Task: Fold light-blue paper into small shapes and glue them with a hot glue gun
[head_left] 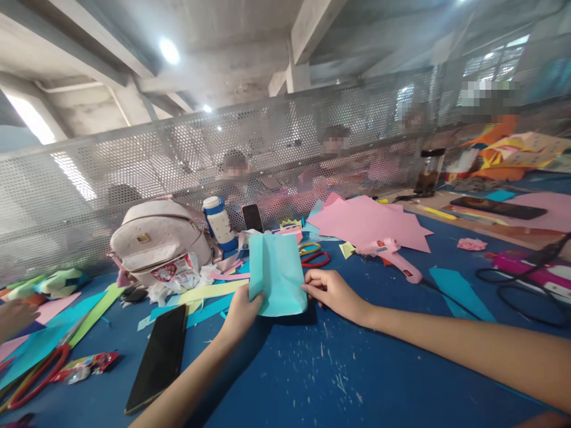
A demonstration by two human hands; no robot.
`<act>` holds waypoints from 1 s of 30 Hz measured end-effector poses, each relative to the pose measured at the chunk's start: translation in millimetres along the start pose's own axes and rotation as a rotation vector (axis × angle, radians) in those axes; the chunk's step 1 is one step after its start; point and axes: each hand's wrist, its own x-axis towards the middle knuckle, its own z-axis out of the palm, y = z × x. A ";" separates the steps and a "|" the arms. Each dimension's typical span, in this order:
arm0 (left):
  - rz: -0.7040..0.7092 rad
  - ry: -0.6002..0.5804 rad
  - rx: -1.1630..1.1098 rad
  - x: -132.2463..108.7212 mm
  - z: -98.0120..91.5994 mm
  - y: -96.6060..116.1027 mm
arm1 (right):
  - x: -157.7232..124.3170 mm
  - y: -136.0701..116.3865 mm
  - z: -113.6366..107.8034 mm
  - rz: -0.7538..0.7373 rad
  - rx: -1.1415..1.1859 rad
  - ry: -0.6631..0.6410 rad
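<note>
A folded turquoise paper (pixel 282 270), shaped like a small bag, is raised above the blue table in front of me. My left hand (pixel 243 312) grips its lower left edge, the thumb on the near face. At its lower right side, my right hand (pixel 332 294) pinches the edge between thumb and curled fingers. Red-handled scissors (pixel 316 260) lie just behind the paper, partly covered by it. A pink glue gun (pixel 395 258) rests to the right, beyond my right hand. Near my left forearm lies a black phone (pixel 158 356).
A pale backpack (pixel 158 235) and a white-and-blue bottle (pixel 219 223) stand at the back left. Pink paper sheets (pixel 368 220) are stacked behind the glue gun. Another person's hand (pixel 18 318) shows at the left edge. A perforated metal screen (pixel 276 154) runs behind the table (pixel 285 380).
</note>
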 end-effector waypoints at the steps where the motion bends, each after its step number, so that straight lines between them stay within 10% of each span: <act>1: 0.005 0.000 0.009 -0.4 0.1 0.6 | 0.2 0.3 0.4 -0.001 -0.003 -0.004; 5: 0.034 -0.014 0.026 -1.8 0.9 1.6 | 2.8 0.3 -0.5 -0.062 -0.005 0.036; 10: 0.053 -0.016 0.020 -2.7 2.4 0.4 | -3.8 -31.9 -8.6 -0.492 -0.299 0.344; 17: 0.090 -0.055 -0.043 -8.9 7.3 6.2 | -10.3 -103.6 -2.7 -1.062 -1.030 0.048; 23: 0.065 -0.011 -0.105 -13.7 14.2 7.6 | 26.3 -92.9 23.4 -0.469 -1.348 -0.221; 30: 0.016 -0.019 -0.216 -18.0 18.8 11.4 | 53.8 -71.7 41.9 -0.323 -1.303 -0.196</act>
